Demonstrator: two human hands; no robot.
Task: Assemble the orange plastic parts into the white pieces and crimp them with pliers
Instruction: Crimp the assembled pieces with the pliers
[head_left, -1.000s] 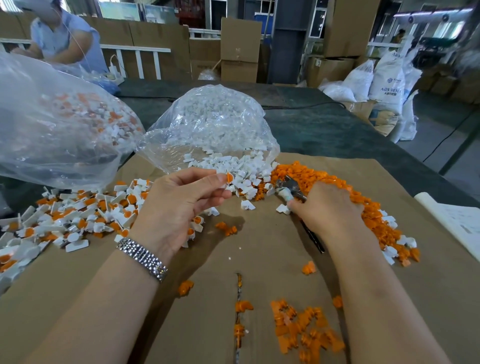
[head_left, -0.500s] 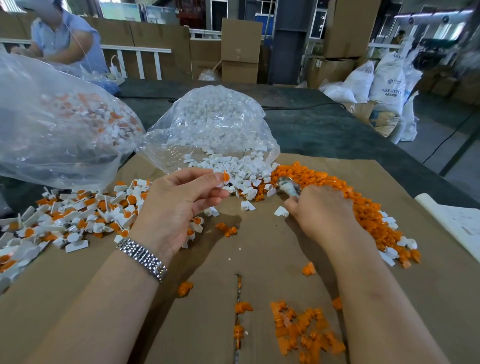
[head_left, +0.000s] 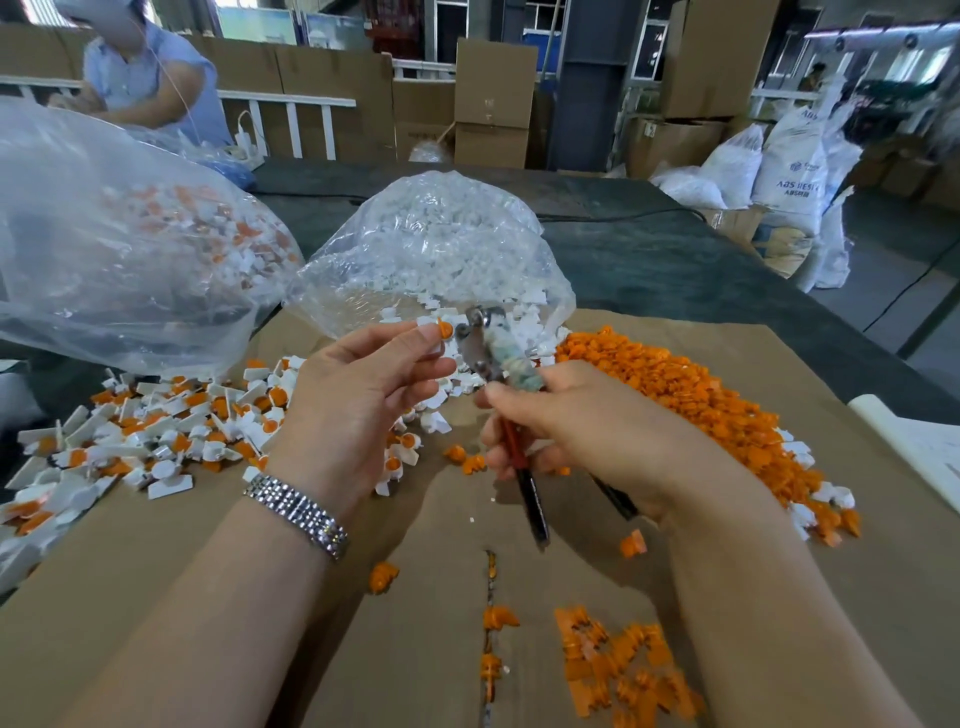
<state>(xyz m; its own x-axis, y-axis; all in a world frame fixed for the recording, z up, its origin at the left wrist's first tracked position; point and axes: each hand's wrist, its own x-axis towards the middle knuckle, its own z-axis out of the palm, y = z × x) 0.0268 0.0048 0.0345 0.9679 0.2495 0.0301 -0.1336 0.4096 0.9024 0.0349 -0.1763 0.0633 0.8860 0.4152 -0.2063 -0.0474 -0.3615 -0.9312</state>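
Now L hand (head_left: 363, 395) pinches orange part (head_left: 445, 328); R hand (head_left: 582, 431) grips pliers (head_left: 493, 358); bag (head_left: 431, 249) behind.

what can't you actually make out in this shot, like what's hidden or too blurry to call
Head view, the only one:
- The part pinched by the left hand: fingertips cover most of it, so whether a white piece is attached is unclear.
- The pliers: their tip is motion-blurred; contact with the part cannot be told.
- The pliers' handles: mostly hidden inside the right hand.
- Left bag: cut off by the frame edge.

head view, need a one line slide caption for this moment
Left hand pinches an orange-and-white piece at the tip of pliers gripped by the right hand, above piles of parts.
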